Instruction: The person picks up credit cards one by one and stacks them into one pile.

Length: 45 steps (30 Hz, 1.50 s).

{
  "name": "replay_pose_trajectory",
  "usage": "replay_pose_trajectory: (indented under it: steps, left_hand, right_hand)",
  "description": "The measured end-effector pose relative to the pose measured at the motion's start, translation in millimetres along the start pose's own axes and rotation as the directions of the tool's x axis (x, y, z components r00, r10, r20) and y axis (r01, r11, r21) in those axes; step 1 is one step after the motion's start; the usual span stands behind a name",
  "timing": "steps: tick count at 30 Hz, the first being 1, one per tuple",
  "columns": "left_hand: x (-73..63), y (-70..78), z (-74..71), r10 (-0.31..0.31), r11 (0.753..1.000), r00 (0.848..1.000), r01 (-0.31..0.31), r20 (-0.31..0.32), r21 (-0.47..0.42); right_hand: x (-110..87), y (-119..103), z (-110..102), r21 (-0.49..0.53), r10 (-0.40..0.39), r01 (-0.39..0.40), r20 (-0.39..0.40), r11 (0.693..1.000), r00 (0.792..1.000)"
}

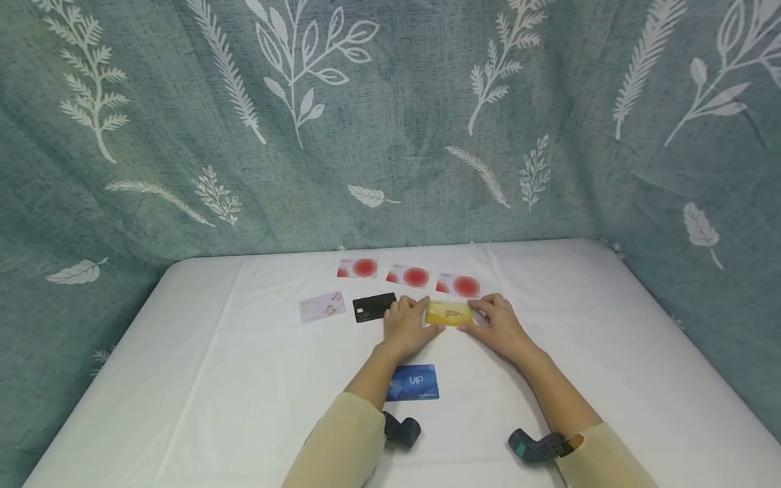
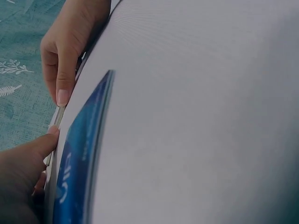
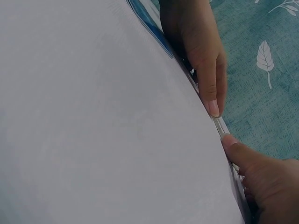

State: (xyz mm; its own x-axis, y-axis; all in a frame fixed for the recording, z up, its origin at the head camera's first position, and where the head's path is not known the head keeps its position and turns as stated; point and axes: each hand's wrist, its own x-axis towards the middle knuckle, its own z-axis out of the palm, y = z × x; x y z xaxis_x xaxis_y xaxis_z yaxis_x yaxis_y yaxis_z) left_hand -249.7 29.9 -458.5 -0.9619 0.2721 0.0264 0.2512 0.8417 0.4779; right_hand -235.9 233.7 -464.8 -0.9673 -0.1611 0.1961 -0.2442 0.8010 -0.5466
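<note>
yellow card (image 1: 449, 313), one, between two grips (image 1: 405, 328) (image 1: 500, 328), three red-disc cards (image 1: 365, 268) (image 1: 416, 276) (image 1: 466, 286) beyond

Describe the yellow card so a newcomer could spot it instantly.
On the white tablecloth, look on the person's side of the three red-circle cards. The yellow card is there, between the left hand and right hand. Unlike the black VIP card and blue VIP card, it is yellow.

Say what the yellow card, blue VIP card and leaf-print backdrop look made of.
Yellow card: probably smooth plastic; flat, crisp-edged. Blue VIP card: smooth plastic or coated cardstock; clean, straight edges. Leaf-print backdrop: apparently matte woven fabric; soft folds, weave-like texture.
</note>
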Motion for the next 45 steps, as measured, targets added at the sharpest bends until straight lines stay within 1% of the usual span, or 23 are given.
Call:
replay_pose_trajectory:
  steps: [8,13,19,24,27,32,38,41,45]
  left_hand:
    - [-0.1,-1.1,1.3,-0.002,1.0,1.0,0.001,-0.025,-0.031]
    - [0.2,-2.4,2.6,-0.011,0.999,0.999,0.009,-0.041,-0.05]
    - [0.7,-1.2,1.6,-0.016,0.994,0.999,0.011,-0.048,-0.106]
    - [0.8,-3.0,2.1,-0.027,0.992,0.998,0.021,-0.05,-0.121]
    - [0.5,-4.5,2.2,-0.019,0.991,0.998,0.012,-0.054,-0.133]
    - [-0.6,-8.3,1.3,0.006,0.99,0.997,-0.018,-0.08,-0.141]
    - [0.0,-12.7,4.5,0.053,0.986,0.992,-0.069,-0.112,-0.149]
    - [-0.5,-13.4,6.0,0.056,0.984,0.991,-0.075,-0.122,-0.158]
    - [-1.0,-13.7,7.9,0.054,0.978,0.991,-0.078,-0.126,-0.193]
  right_hand:
    - [0.2,1,0,0.032,0.029,-0.028,-0.004,0.999,1.0]
    - [0.7,2,-1,0.053,0.025,-0.025,0.003,0.998,1.0]
    - [2.5,5,-1,0.04,0.035,-0.035,0.002,0.999,0.999]
    - [2.8,6,0,0.059,0.039,-0.039,0.002,0.998,0.999]
    - [3.1,6,1,0.069,0.039,-0.038,-0.013,0.997,0.999]
    - [3.7,5,3,0.101,0.031,-0.026,-0.042,0.995,0.999]
    - [1.6,3,4,0.136,0.059,-0.05,-0.059,0.989,0.996]
    - [0.1,3,3,0.153,0.061,-0.052,-0.056,0.987,0.997]
    - [-1.6,4,1,0.164,0.071,-0.063,-0.045,0.984,0.996]
